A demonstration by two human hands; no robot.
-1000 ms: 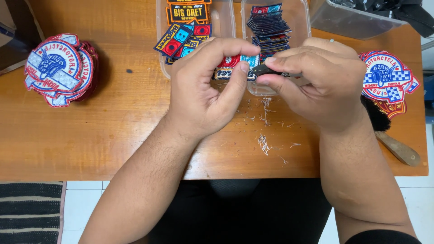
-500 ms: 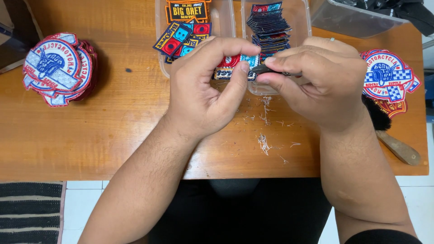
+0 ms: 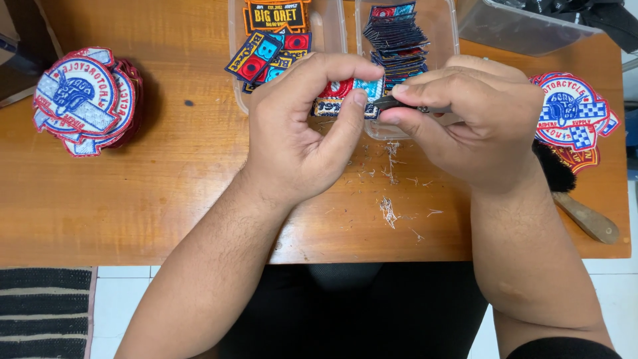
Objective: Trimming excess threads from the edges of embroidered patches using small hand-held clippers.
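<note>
Both forearms are bare from wrist to near the elbow. The left hand (image 3: 299,143) and right hand (image 3: 472,129) carry no gloves, rings or watch. A black sleeve edge (image 3: 565,347) shows on the right arm at 5 o'clock. Dark clothing (image 3: 359,312) covers the lap at 6 o'clock.

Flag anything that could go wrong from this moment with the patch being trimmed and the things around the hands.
1. The right hand holds a small dark cutting tool whose tip sits right by the left hand's thumb; a slip might nick it.
2. The same slip could cut into the embroidered patch pinched in the left hand.
3. Loose thread clippings lie on the wooden table near the open clear containers; arm movement may sweep them in.
</note>
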